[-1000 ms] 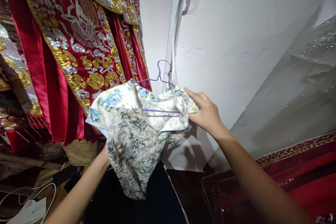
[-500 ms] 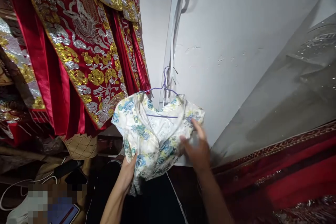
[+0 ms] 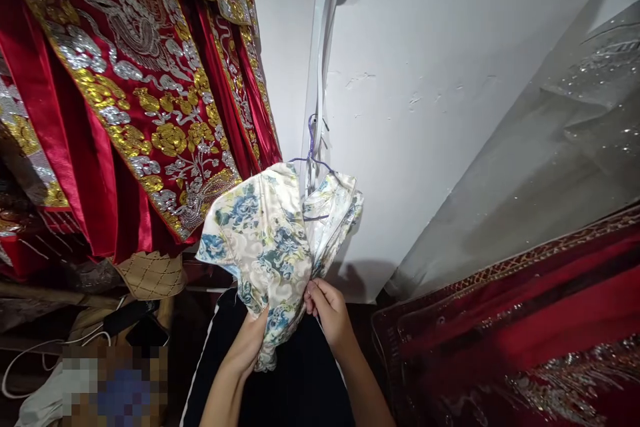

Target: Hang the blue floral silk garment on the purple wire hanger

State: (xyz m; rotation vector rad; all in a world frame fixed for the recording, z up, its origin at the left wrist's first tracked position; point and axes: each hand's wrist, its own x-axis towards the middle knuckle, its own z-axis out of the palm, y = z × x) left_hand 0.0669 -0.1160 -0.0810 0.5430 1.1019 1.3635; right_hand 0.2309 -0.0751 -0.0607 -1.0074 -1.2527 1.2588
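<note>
A short-sleeved floral blouse (image 3: 265,240), white with blue, green and yellow flowers, hangs on a thin purple hanger (image 3: 311,155). The hanger's hook sits at a white strip running down the wall. My left hand (image 3: 250,337) grips the blouse's lower left side, with the fingers hidden behind the cloth. With thumb and fingers pinched together, my right hand (image 3: 325,310) holds the blouse's front edge near the bottom of the neckline. The blouse is turned at an angle, its left side facing me and its right side foreshortened.
Red costumes embroidered in gold and silver (image 3: 165,133) hang at the left. A pale wall (image 3: 410,67) rises behind the blouse. Sheer sparkling fabric (image 3: 540,147) and a red beaded garment (image 3: 565,320) are on the right. A white cable (image 3: 30,347) and a dark phone-like object (image 3: 147,335) lie lower left.
My right hand has moved down and left from the blouse's right sleeve to its front edge, now pinching it. The blouse has turned, its right side swinging back.
</note>
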